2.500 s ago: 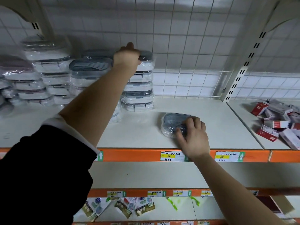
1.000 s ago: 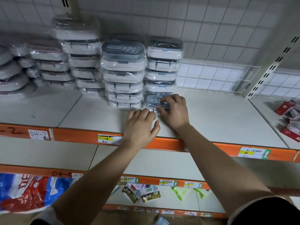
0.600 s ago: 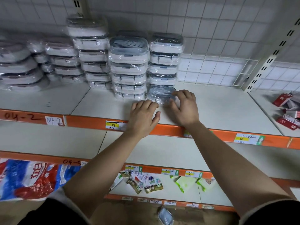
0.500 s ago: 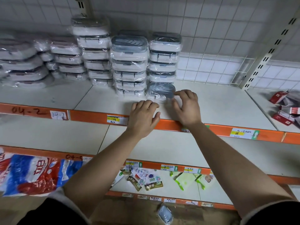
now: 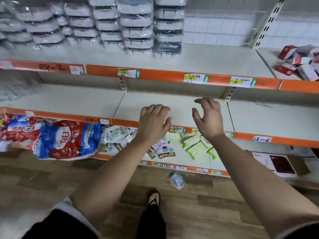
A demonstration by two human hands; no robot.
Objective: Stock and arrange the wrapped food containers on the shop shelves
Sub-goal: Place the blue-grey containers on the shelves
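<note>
I have nothing in either grip. The left grip (image 5: 153, 123) is palm down with its fingers loosely bent, and the right grip (image 5: 208, 118) just beside it is spread, thumb apart from the fingers. Both hover in front of the middle shelf (image 5: 172, 104), over its orange front edge.

On the upper shelf (image 5: 215, 61) the wrapped containers (image 5: 136, 23) stand in stacks along the back edge, from the left end to about the middle. A dark-lidded container (image 5: 168, 49) sits at the foot of the rightmost stack. A stray container (image 5: 177, 180), also wrapped, lies on the wooden floor (image 5: 51, 178) just before the front edge of the bottom shelf (image 5: 179, 152).

Red boxes (image 5: 298, 61) are heaped at the upper shelf's right end. On the bottom shelf, red-and-blue bags (image 5: 60, 140) fill the left end and green packets (image 5: 195, 145) lie below my right grip.
</note>
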